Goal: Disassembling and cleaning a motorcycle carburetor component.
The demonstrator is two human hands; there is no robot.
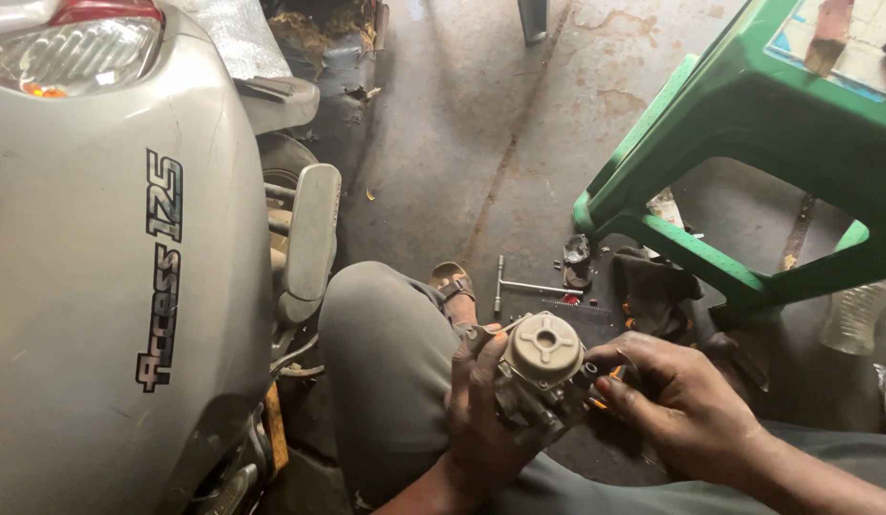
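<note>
My left hand [481, 410] grips a grey metal carburetor [541, 367] from its left side and underneath, round cap facing up. My right hand [677, 401] closes on the carburetor's right side, fingers pinching near a small black fitting. An orange-handled tool [610, 381] shows between the fingers of that hand; most of it is hidden. Both hands hover over my grey-trousered knee [386, 343].
A silver scooter body [109, 257] fills the left, with its folded footrest [312, 238]. A green plastic stool [748, 143] stands at right. On the stained concrete floor lie a T-handle wrench [519, 284], small metal parts [576, 257], a dark rag [658, 291] and a plastic bottle [855, 318].
</note>
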